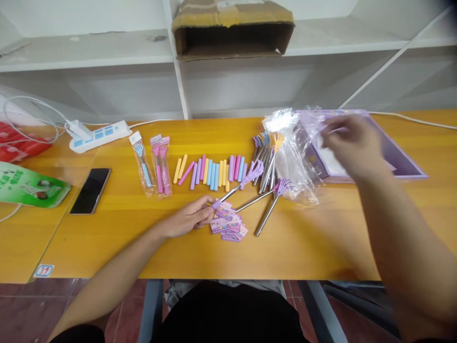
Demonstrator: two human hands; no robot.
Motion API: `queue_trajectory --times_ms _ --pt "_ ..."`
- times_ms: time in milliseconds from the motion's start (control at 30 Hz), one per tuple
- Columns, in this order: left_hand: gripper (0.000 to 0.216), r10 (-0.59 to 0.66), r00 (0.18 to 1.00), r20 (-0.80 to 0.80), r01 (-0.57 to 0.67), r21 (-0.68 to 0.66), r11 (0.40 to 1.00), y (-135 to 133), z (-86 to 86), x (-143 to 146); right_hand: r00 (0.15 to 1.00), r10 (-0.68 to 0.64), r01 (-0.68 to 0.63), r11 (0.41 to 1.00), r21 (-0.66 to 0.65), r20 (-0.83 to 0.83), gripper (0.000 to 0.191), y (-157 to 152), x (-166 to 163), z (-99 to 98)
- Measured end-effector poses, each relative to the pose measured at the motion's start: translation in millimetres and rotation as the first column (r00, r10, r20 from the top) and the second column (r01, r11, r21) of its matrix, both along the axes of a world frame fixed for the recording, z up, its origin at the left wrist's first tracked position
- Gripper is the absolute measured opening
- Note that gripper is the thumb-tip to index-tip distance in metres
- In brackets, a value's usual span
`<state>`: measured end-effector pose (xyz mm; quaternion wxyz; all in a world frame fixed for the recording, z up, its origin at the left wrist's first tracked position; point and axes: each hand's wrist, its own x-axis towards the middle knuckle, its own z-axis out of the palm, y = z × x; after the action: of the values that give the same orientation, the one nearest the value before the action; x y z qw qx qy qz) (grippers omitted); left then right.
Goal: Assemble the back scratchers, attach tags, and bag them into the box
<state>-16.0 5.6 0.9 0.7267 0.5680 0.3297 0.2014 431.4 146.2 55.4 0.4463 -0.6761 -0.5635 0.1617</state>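
Note:
My left hand is closed around the purple handle of a back scratcher, whose metal rod and claw head point up and right. Just under that handle lies a pile of small purple printed cards. My right hand, smeared by motion, has its fingers pinched at the edge of the clear plastic bags. Next to those bags is a heap of metal-rod back scratchers with orange, blue and purple heads. Two more scratchers lie loose in front.
Coloured handle tubes form a row mid-table. Left of them are bagged back scratchers, a phone, a power strip and a green packet. A purple box stands right; a cardboard box sits on the shelf.

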Motion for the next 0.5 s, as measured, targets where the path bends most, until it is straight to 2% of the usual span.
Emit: queue_trajectory --times_ms 33,67,100,133,167,200,267,300,367,400,433,500 --pt "0.043 -0.009 1.0 0.001 0.009 0.003 1.0 -0.7 -0.8 -0.5 0.949 0.283 -0.295 0.952 -0.077 -0.137 0.027 -28.1 -25.5 -4.2" --pt "0.042 -0.025 1.0 0.001 0.025 0.007 1.0 -1.5 -1.3 -0.5 0.812 0.517 -0.564 0.815 -0.136 -0.271 0.032 -56.2 -52.4 -9.8" --pt "0.041 -0.048 0.999 -0.006 0.048 0.014 0.999 -2.4 -1.5 0.1 0.659 0.645 -0.735 0.661 -0.15 -0.387 0.036 -82.1 -79.0 -16.2" --pt "0.039 -0.069 0.997 -0.024 0.07 0.029 0.997 -3.3 -1.2 1.5 0.54 0.691 -0.825 0.547 -0.14 -0.481 0.035 -103.8 -103.7 -22.8" --pt "0.038 -0.084 0.995 -0.055 0.087 0.056 0.995 -4.2 -0.1 4.0 0.492 0.676 -0.84 0.534 -0.095 -0.549 0.03 -120.3 -124.9 -29.0" --pt "0.036 -0.082 0.992 -0.1 0.093 0.104 0.99 -4.8 1.7 7.6 0.47 0.654 -0.835 0.547 -0.059 -0.593 0.03 -131.2 -141.9 -34.2" --pt "0.031 -0.008 0.976 -0.217 0.074 0.296 0.952 -4.0 7.7 17.9 0.481 0.618 -0.78 0.626 0.019 -0.622 0.034 -137.8 -161.6 -40.6" --pt "0.028 0.063 0.961 -0.268 0.061 0.428 0.902 -2.0 11.6 24.3 0.5 0.601 -0.745 0.666 0.045 -0.623 0.036 -135.5 -165.0 -41.9" --pt "0.019 0.21 0.923 -0.321 0.062 0.665 0.744 6.5 20.3 38.6 0.541 0.57 -0.678 0.731 0.081 -0.619 0.04 -126.3 -162.3 -41.6" --pt "0.015 0.268 0.905 -0.329 0.072 0.742 0.666 13.3 24.7 46.2 0.558 0.554 -0.646 0.758 0.097 -0.618 0.042 -121.5 -158.0 -40.8" --pt "0.011 0.308 0.891 -0.334 0.083 0.786 0.612 21.6 28.7 53.9 0.57 0.54 -0.613 0.781 0.117 -0.619 0.043 -117.6 -152.6 -40.1" --pt "0.008 0.379 0.859 -0.344 0.085 0.826 0.557 41.7 35.1 69.8 0.581 0.527 -0.563 0.811 0.161 -0.62 0.044 -113.2 -140.5 -39.1"
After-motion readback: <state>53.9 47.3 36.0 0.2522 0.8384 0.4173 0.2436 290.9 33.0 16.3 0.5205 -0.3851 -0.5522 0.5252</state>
